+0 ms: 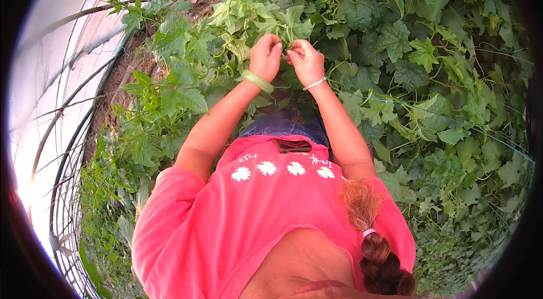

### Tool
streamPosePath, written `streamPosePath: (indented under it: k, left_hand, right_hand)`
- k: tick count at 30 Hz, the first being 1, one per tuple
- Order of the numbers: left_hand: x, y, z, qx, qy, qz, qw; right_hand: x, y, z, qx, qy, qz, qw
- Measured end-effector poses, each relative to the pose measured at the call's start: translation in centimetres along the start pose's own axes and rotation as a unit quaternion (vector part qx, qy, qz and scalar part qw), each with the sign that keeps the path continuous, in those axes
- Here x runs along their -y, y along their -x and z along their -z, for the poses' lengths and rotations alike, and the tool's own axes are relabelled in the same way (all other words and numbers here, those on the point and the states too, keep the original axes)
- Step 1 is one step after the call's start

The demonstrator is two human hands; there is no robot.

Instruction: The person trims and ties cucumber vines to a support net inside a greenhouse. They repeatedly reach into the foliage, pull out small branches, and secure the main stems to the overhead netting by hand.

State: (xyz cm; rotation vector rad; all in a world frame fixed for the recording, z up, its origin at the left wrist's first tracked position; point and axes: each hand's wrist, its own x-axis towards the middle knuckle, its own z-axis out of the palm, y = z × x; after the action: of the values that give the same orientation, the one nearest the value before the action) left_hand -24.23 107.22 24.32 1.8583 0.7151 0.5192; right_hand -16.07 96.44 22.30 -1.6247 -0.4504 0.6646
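Note:
Both my hands are raised side by side among leafy climbing vines (360, 10), their fingertips close together at a thin green stem (288, 34). My left hand (266, 56), with a pale green bangle at the wrist, has its thumb and fingers pinched together just left of the stem; what lies between them is too small to tell. My right hand (304, 60), with a silver bracelet, pinches the lower part of the stem between thumb and fingers. Broad light-green leaves (258, 13) hang just above the fingertips.
A thin blue-green twine (458, 123) runs through the foliage on the right. Dark curved poles (63, 106) and thin lines stand before white plastic sheeting (38, 70) at the left. Bare soil (112, 87) borders the sheeting. A phone (292, 146) lies at my waist.

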Motion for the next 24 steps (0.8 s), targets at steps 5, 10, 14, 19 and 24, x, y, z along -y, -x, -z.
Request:
streamPosePath:
  k: [5,10,14,19,24]
  left_hand:
    - [0.4,-0.4,-0.2,0.062,0.234,0.089,0.966]
    - [0.3,-0.1,-0.1,0.098,0.321,0.165,0.927]
    - [0.5,-0.2,0.1,0.108,0.278,0.110,0.948]
    - [1.0,-0.5,0.6,0.121,0.148,0.021,0.981]
    - [0.7,-0.8,1.0,0.085,0.023,-0.068,0.994]
  right_hand:
    - [-0.5,0.0,-0.2,0.001,-0.082,0.012,0.997]
    - [-1.1,-0.4,0.4,0.038,0.029,0.049,0.998]
    - [-0.3,-0.8,1.6,0.100,0.014,-0.023,0.995]
    - [1.8,-1.4,2.6,0.177,-0.013,-0.074,0.981]
    - [2.6,-1.7,2.6,0.189,-0.018,-0.074,0.979]
